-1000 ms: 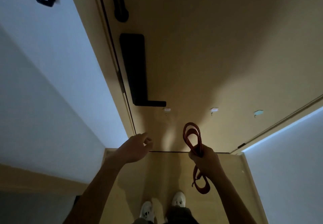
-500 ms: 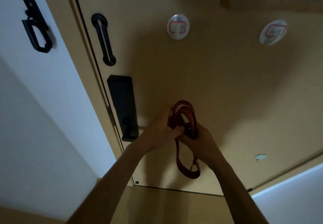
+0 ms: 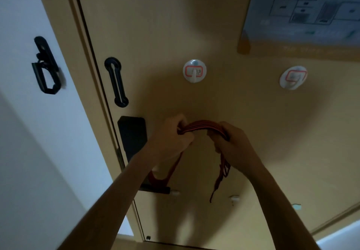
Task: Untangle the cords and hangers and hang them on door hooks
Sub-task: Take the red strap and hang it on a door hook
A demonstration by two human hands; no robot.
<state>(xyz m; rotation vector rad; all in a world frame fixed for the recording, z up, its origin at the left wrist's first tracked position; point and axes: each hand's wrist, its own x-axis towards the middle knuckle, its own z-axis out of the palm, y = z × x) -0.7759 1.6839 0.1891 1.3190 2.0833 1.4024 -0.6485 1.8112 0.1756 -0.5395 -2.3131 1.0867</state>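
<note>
A coiled red cord (image 3: 202, 126) arches between my two hands in front of a tan door (image 3: 155, 25). My left hand (image 3: 172, 136) grips one side of the coil, my right hand (image 3: 231, 144) grips the other. Loose loops and an end of the cord hang below both hands. Two round white door hooks with red markings sit above: one hook (image 3: 194, 71) directly over my hands, the other hook (image 3: 293, 78) further right. Both hooks are bare.
A black lock body and lever handle (image 3: 132, 138) sit left of my hands. A black door-chain slide (image 3: 116, 82) is above it, its mate (image 3: 46, 66) on the white wall. A framed floor plan (image 3: 303, 12) hangs at top right.
My hands have risen with the cord towards the hooks and moved apart, spreading the coil wide. A second ago only my right hand held it, low near the floor.
</note>
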